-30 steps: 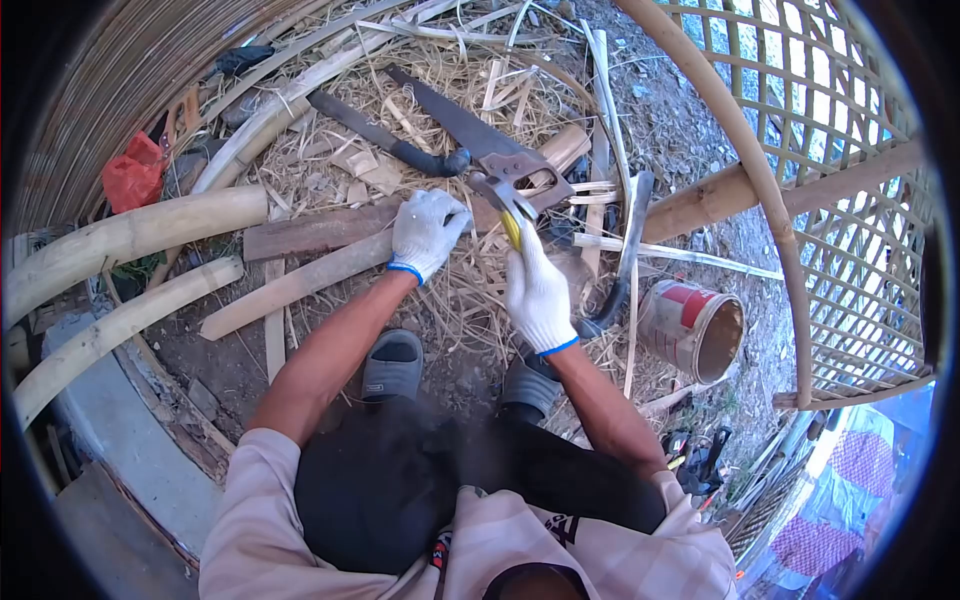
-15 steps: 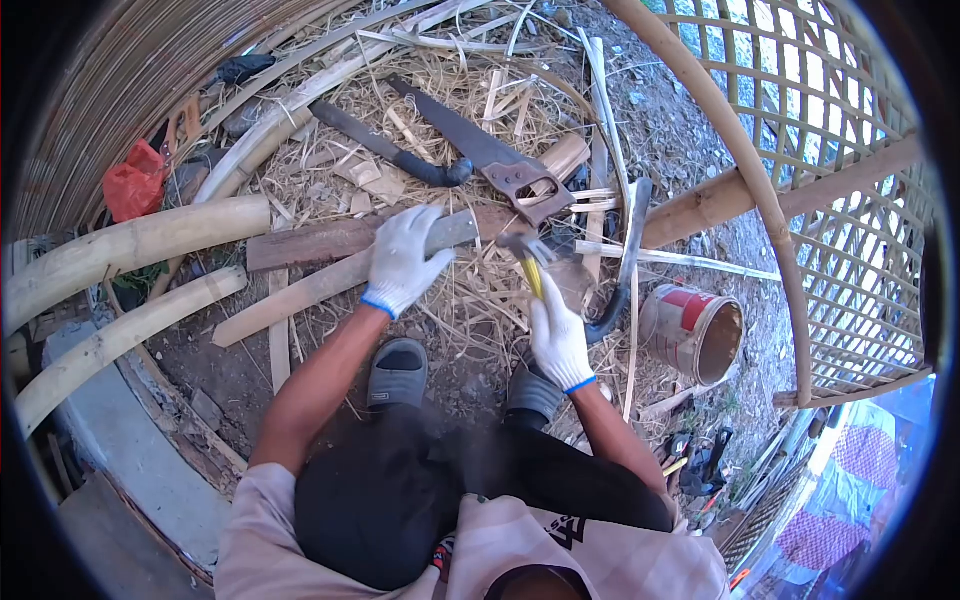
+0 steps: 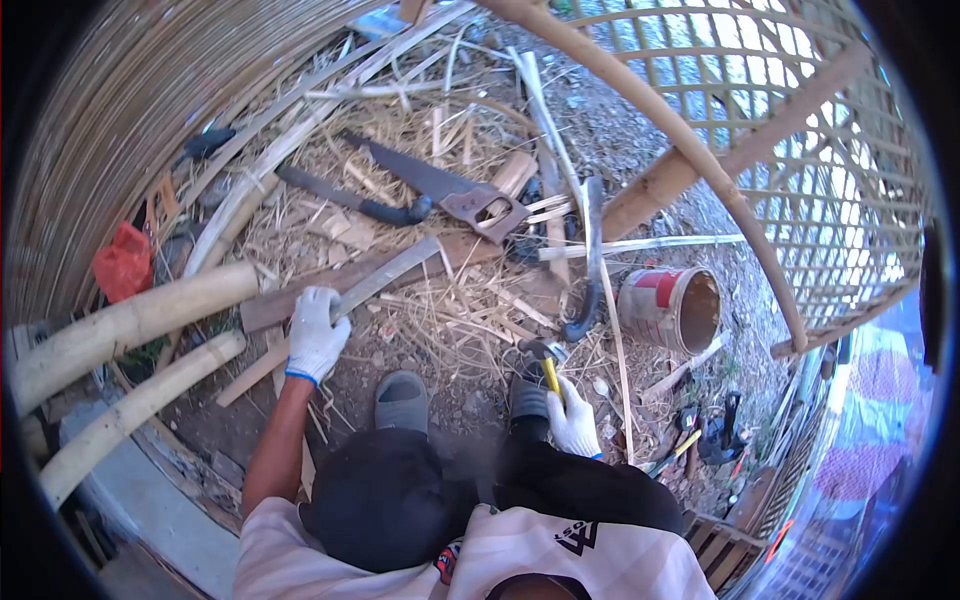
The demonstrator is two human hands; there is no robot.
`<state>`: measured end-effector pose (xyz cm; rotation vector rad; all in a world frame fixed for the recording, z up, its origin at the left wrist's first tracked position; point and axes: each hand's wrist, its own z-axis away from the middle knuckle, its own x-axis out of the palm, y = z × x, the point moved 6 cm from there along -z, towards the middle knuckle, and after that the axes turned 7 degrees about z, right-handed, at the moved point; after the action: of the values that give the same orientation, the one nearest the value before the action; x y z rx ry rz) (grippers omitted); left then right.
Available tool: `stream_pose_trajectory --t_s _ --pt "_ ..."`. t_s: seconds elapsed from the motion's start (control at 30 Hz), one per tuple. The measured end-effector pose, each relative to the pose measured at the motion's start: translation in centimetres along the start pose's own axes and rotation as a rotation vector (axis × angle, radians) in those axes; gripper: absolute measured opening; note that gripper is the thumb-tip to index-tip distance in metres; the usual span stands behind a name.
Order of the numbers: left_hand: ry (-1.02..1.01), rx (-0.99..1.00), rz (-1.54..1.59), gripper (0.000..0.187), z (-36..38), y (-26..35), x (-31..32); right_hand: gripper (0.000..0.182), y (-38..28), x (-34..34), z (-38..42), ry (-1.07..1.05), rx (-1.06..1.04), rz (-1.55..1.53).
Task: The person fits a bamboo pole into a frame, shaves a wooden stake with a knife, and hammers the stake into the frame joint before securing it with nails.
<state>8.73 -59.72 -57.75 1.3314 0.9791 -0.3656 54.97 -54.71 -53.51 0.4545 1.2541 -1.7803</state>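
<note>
Your left hand (image 3: 316, 335) grips the strip (image 3: 385, 280) (steadying it), right hand (image 3: 574, 420) closed round the hammer (image 3: 546, 362), held clear.

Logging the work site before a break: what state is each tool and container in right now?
Left hand: gloved, gripping a wooden strip.
Right hand: gloved, holding a hammer, head up.
Handsaw: lying flat on the straw, unheld.
Tin can: tipped on its side, mouth open.
Red bag: crumpled on the ground.
</note>
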Motion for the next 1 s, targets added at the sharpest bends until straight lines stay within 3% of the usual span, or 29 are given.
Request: stream_pose_trajectory --t_s 0.23,0.3,0.37,0.43,0.5,0.57,0.63,0.7,0.77,0.83,0.87,0.9,1.0 --pt "-0.102 0.117 -0.415 0.017 -1.9 0.4 -1.2 0.043 5.0 -1.1 1.5 0.228 0.084 -0.149" --pt "-0.117 0.047 -0.348 0.021 -1.9 -0.9 -2.1 0.042 3.6 -2.6 2.5 0.256 0.12 -0.149" --pt "-0.136 -0.157 -0.46 0.024 -2.2 3.0 -5.3 0.041 4.1 -2.6 2.6 0.294 0.082 -0.209" --pt "0.078 -0.077 -0.426 0.025 -2.0 4.3 -7.8 0.042 4.9 -2.1 2.1 0.306 0.098 -0.245" --pt "0.177 -0.276 0.021 0.029 -2.3 4.0 -10.6 0.042 4.7 -1.7 1.2 0.258 0.148 -0.337" --pt "0.197 -0.381 0.389 0.032 -2.7 7.5 -14.1 0.045 5.6 -0.3 -0.3 0.248 0.122 -0.341" --pt "0.341 -0.435 0.723 0.034 -2.7 8.3 -17.5 0.048 4.9 0.3 -1.6 0.226 0.113 -0.352" --pt "0.454 -0.589 0.788 0.04 -1.5 10.2 -20.5 0.051 4.1 0.3 -2.8 0.166 0.053 -0.388" --pt "0.632 -0.596 0.946 0.042 0.1 10.2 -21.1 0.053 3.2 -0.1 -4.1 0.061 0.006 -0.378" --pt "0.665 -0.36 0.71 0.039 0.7 11.0 -20.7 0.053 2.8 -0.2 -5.7 0.024 -0.065 -0.339" --pt "0.486 -0.297 0.383 0.037 1.0 8.6 -21.3 0.053 3.0 -0.2 -6.2 0.001 -0.095 -0.314" --pt "0.445 -0.376 0.293 0.031 1.5 9.0 -20.4 0.053 3.0 -0.7 -6.4 -0.017 -0.13 -0.307" --pt "0.315 -0.203 -0.209 0.025 1.0 11.9 -17.2 0.05 2.8 -2.3 -7.7 -0.034 -0.238 -0.287"
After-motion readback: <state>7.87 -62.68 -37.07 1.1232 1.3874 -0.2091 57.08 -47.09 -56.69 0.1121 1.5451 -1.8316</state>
